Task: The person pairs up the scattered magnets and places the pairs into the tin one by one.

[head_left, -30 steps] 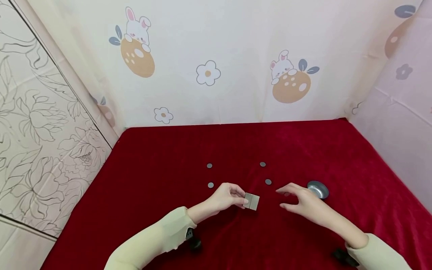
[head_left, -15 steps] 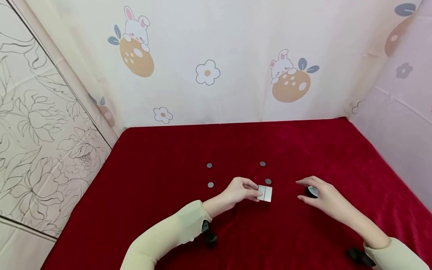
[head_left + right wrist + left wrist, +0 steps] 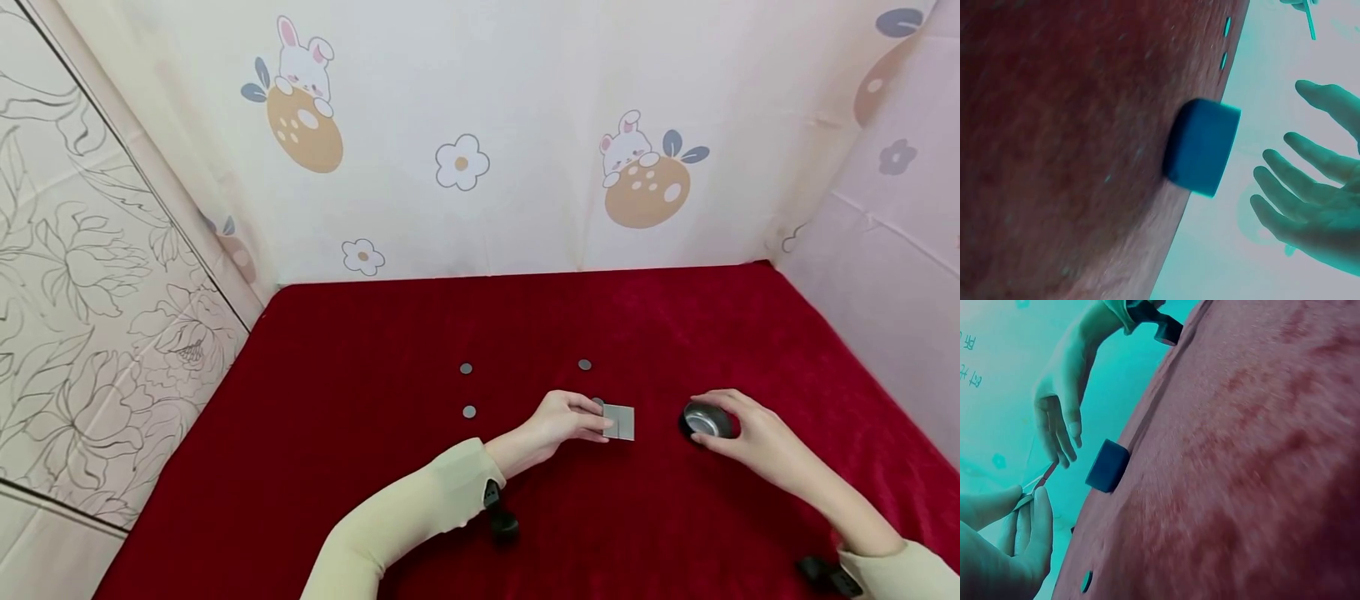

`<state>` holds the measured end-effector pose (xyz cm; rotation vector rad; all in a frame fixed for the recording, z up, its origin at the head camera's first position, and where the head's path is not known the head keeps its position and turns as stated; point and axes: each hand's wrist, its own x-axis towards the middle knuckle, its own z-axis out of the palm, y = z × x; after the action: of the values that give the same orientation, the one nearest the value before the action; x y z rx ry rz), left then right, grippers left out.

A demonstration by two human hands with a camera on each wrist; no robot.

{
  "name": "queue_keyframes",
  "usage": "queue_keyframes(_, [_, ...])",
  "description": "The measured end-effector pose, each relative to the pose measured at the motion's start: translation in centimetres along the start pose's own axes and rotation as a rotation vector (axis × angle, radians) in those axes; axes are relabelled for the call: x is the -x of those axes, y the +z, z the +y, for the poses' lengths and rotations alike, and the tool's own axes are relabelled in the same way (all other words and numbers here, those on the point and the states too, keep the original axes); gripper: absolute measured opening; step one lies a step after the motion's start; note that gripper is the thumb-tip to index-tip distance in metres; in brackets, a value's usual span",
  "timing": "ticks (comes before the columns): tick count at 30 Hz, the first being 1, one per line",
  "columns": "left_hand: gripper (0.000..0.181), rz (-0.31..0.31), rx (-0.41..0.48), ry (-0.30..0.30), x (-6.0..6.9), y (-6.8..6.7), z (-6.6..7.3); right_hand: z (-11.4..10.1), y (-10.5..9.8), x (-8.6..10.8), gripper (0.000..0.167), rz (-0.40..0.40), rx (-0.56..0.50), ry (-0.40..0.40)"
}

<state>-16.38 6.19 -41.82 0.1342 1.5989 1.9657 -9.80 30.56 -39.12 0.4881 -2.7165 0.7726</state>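
My left hand pinches a flat grey square piece with a line across it, held by its left edge. A small round metal bowl is at the right on the red cloth. My right hand is beside it, thumb and fingers spread and overlapping its rim in the head view. The right wrist view shows a gap between the bowl and my right hand, whose fingers are apart. In the left wrist view, my right hand hangs above the bowl.
Flat grey discs lie on the red cloth: two at the left, one farther back, and one partly hidden by my left hand. A patterned curtain stands behind. Black devices are on both wrists.
My left hand has moved right with the square piece, now partly covering a disc. My right hand has also moved right, across the bowl in the head view, to its right side.
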Motion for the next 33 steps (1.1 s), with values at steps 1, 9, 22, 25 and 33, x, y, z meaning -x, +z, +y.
queue_keyframes(1, [0.018,0.002,0.015,-0.005,-0.1,0.3,0.0,0.2,-0.1,0.1,0.043,-0.004,-0.002,0.006])
queue_keyframes(9, [0.014,0.023,0.095,-0.022,-1.3,2.3,-0.2,1.6,-0.6,0.3,0.05,-0.079,-0.01,0.08])
queue_keyframes(22, [0.014,0.084,0.157,-0.026,-3.0,4.8,-1.0,3.8,-1.2,0.0,0.058,-0.216,-0.116,0.141])
queue_keyframes(25, [0.013,0.095,0.177,-0.03,-3.4,5.3,-1.3,4.2,-1.0,0.0,0.057,-0.215,-0.145,0.121])
queue_keyframes(33, [0.012,0.119,0.204,-0.06,-4.1,6.6,-2.0,4.5,-0.8,-0.2,0.057,-0.242,-0.181,0.133])
